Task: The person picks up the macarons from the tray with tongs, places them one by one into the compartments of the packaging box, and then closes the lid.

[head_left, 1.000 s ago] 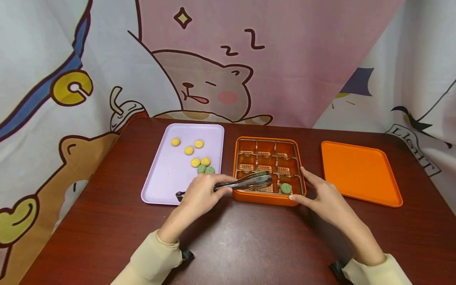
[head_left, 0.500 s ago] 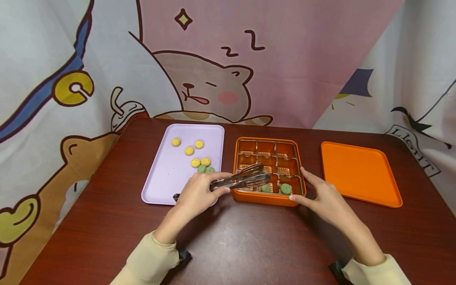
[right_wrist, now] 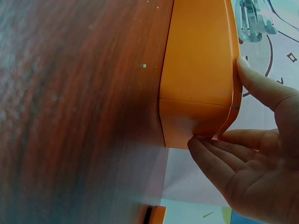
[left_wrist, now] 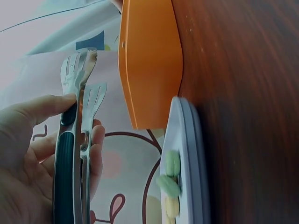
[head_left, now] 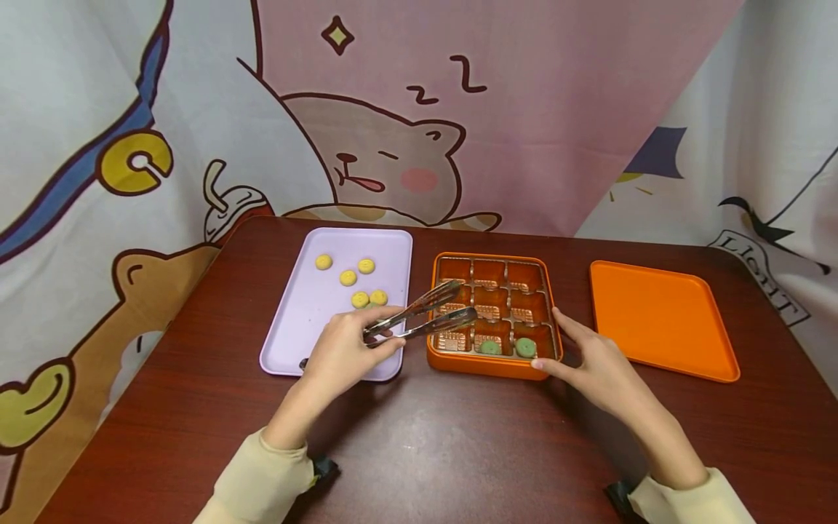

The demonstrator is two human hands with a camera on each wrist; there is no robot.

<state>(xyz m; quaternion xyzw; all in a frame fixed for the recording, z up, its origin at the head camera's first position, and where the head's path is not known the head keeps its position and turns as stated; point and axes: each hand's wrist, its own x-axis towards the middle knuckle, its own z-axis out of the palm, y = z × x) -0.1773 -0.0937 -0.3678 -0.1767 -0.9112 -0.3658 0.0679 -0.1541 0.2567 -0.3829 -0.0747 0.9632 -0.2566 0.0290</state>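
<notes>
Gripped in the left hand [head_left: 343, 346], the metal tongs [head_left: 439, 324] stand spread, nothing between their tips, over the left side of the orange box [head_left: 484, 365], whose near right corner the right hand [head_left: 601, 365] holds. Two green pieces [head_left: 525, 348] lie in its near middle and near right compartments; they look light and perhaps crumbly, wanting a gentle hold round the sides, while the springy tongs seem surest by their dark handles [left_wrist: 64, 172].

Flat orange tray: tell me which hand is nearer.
Right. The right hand holds the orange box at its near right corner, left of the flat orange tray; the left hand is farther, left of the box, over the lilac tray.
</notes>
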